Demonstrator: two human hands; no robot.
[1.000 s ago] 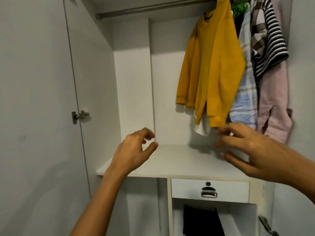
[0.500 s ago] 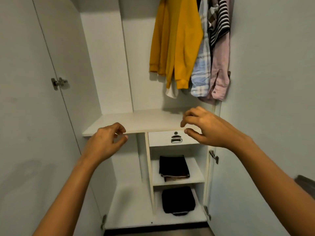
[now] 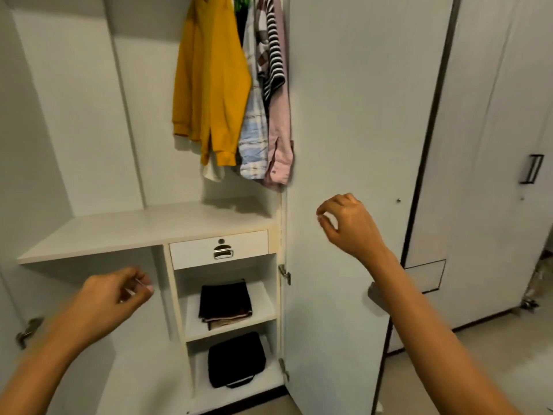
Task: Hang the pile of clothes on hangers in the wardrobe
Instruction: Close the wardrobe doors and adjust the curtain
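Note:
A yellow sweatshirt point(image 3: 212, 85) hangs in the open wardrobe, with a pale checked shirt point(image 3: 254, 139), a black-and-white striped top point(image 3: 273, 52) and a pink shirt point(image 3: 279, 139) packed to its right against the door. My left hand point(image 3: 110, 301) hovers low in front of the lower left compartment, fingers loosely curled, holding nothing. My right hand point(image 3: 350, 226) is raised in front of the open right door point(image 3: 353, 100), fingers curled, also holding nothing. The rail and hangers are out of frame, apart from a green hanger tip point(image 3: 241, 0).
A white shelf point(image 3: 119, 229) spans the wardrobe, with a drawer point(image 3: 194, 253) under its right half. Folded dark clothes point(image 3: 224, 304) and a black bag point(image 3: 236, 357) lie on the lower shelves. A second closed wardrobe point(image 3: 490, 145) stands at right.
The view has swung down and to the right, away from the hanging clothes. Both hands have dropped and drawn back from the shelf; the right hand now sits before the door.

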